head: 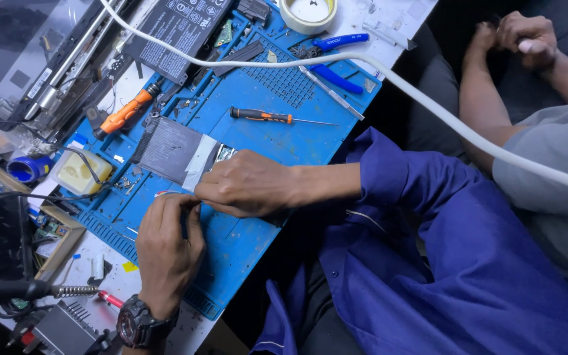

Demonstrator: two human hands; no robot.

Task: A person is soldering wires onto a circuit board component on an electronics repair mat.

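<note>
My right hand, coming out of a blue sleeve, lies knuckles up on the blue work mat. Its fingers curl down onto the near end of a flat dark grey part with a white strip; a bit of circuit board shows beside it. My left hand, with a dark wristwatch, is just below it. It pinches a thin dark tool whose tip points at my right fingertips. What lies under those fingertips is hidden.
On the mat lie a black-and-orange screwdriver, an orange-handled tool, blue-handled pliers and tweezers. An opened laptop, a tape roll and a white hose are nearby. Another person's clasped hands rest at the upper right.
</note>
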